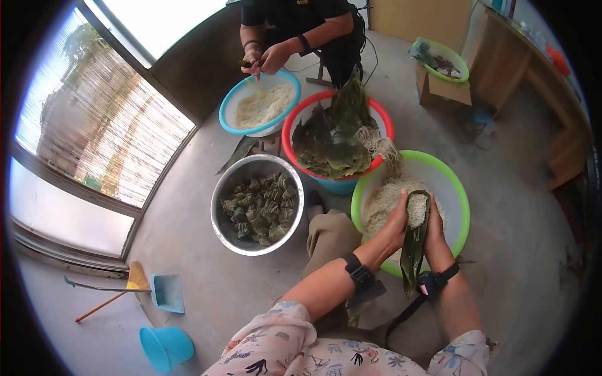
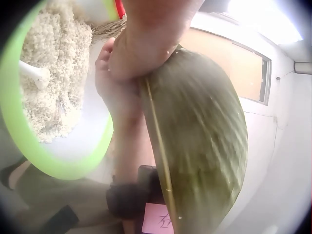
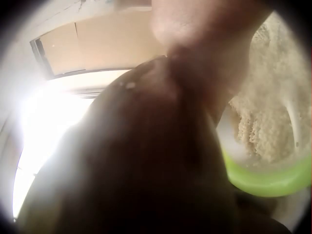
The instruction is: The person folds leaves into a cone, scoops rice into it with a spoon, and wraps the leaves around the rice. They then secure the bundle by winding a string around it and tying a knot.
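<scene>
Nearest you, both hands meet over the near side of the green bowl. Your left hand curls its fingers round the left side of a folded green leaf, and your right hand clasps its right side. The leaf's tail hangs toward you between your wrists. Its pocket is packed with white rice and held just above the loose rice in the bowl.

This looks like the filling step, about done. The next move calls for a firm hold on the pocket while the tail folds over, so that no grains spill.

Farther left sits a steel bowl of wrapped parcels. Beyond it is a red basin of leaves. Farthest is a blue bowl, where another person's hands work.
</scene>
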Tool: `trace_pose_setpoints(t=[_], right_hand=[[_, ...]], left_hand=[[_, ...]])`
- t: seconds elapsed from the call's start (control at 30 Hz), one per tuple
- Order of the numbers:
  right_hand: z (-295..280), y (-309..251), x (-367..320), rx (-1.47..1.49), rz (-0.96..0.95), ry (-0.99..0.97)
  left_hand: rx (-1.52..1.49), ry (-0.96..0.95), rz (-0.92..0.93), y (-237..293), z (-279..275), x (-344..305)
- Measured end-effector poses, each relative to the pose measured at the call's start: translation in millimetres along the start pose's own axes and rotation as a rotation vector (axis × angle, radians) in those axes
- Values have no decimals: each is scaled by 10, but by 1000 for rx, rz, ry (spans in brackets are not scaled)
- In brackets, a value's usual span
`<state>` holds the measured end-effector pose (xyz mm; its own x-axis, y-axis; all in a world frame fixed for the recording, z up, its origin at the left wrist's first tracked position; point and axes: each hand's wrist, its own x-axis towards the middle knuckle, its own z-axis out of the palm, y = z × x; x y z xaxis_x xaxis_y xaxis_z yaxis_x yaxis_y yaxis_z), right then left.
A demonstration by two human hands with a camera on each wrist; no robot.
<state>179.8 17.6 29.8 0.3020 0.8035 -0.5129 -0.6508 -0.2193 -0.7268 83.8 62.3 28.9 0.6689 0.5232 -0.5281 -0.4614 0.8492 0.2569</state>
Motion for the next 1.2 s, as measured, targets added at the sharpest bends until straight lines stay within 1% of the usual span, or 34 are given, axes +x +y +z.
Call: trace_pose_setpoints(t=[0.2,0.27,0.37,0.6,0.67,0.8,0.87,0.9,0.97,1.07,1.2], right_hand=[[79,-37,-60,-2,-20,33],[66,-34,-52,3,-22,35],[2,10,-10,35,-5,9],[36,13,-64,32,-14,19],[41,10,-61,34,-31,24],[36,-12,-121,36,-34,15],[59,-16,-136,14,-58,24],[3,15,-90,28,-54,6],[-14,56,-34,47,-60,-52],[-158,160,144,112,-56,-107],[-61,144,78,73,-70,-96]], left_hand=[[81,59,-13,20,42,-56],[77,-13,6,1,-22,-3],[78,-27,21,-14,-20,-33],[72,-21,33,-33,-10,-59],[89,19,43,-34,8,-72],[76,4,50,-41,29,-112],[90,-23,1,-25,1,-96],[73,-8,63,-68,-28,-44],[69,63,56,-61,15,-70],[45,56,76,-85,-45,-21],[34,37,73,-70,-9,-100]])
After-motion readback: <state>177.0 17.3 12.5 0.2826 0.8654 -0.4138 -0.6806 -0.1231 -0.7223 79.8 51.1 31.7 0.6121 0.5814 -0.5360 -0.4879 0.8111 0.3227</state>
